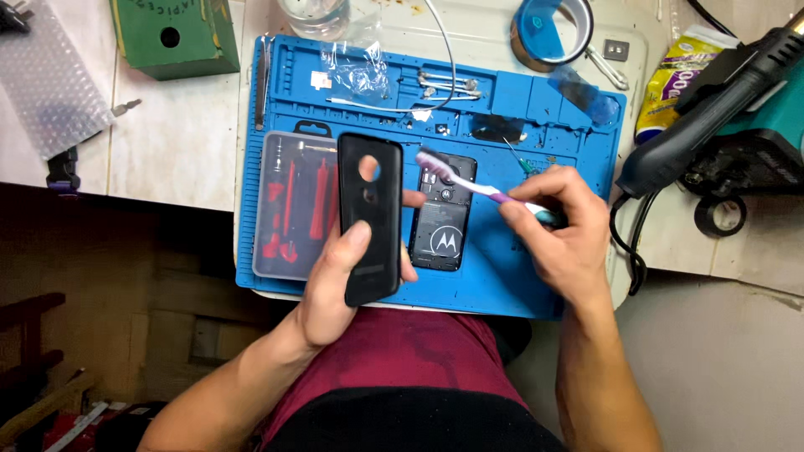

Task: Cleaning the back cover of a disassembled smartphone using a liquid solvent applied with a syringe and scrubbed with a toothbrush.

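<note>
My left hand (pixel 339 289) holds a black phone back cover (pixel 369 218) upright, its round camera hole near the top. My right hand (pixel 559 226) grips a white and purple toothbrush (pixel 469 183) by its handle. The bristles rest on the top of an opened black phone (pixel 442 219), which lies on the blue work mat (pixel 519 276) just right of the cover.
A clear case of red tools (pixel 286 205) lies left of the cover. A tape roll (pixel 551 32), green box (pixel 174 35), glass jar (pixel 313 15), bubble wrap (pixel 46 79) and black hot air gun (pixel 712 109) surround the mat. A white cable (pixel 448 59) crosses its top.
</note>
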